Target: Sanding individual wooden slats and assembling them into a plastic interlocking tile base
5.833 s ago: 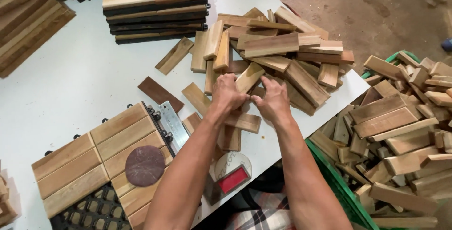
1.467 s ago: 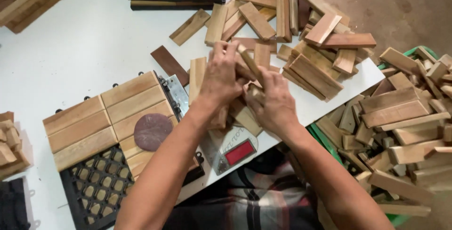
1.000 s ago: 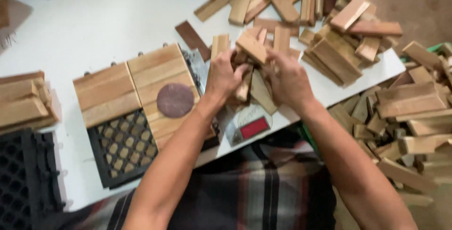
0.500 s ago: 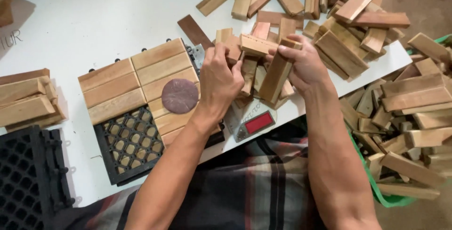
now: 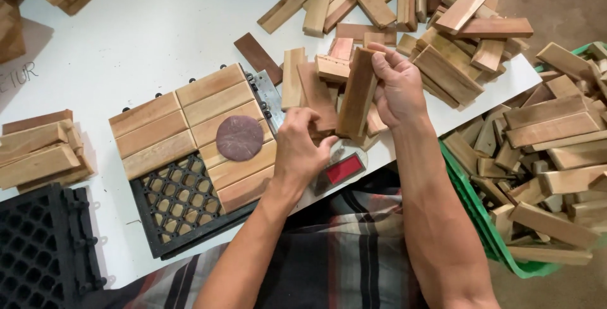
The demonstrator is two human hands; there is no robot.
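Pale wood slat (image 5: 358, 91) stands nearly upright, clamped in our right hand (image 5: 398, 87); our left hand (image 5: 302, 148) pinches another slat (image 5: 316, 97) beside it.

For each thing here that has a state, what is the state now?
Right hand: shut on a slat, held upright.
Left hand: gripping slats at the table edge.
Tile: partly filled, one corner of the black grid bare.
Disc: lying flat on the tile.
Crate: full of slats.
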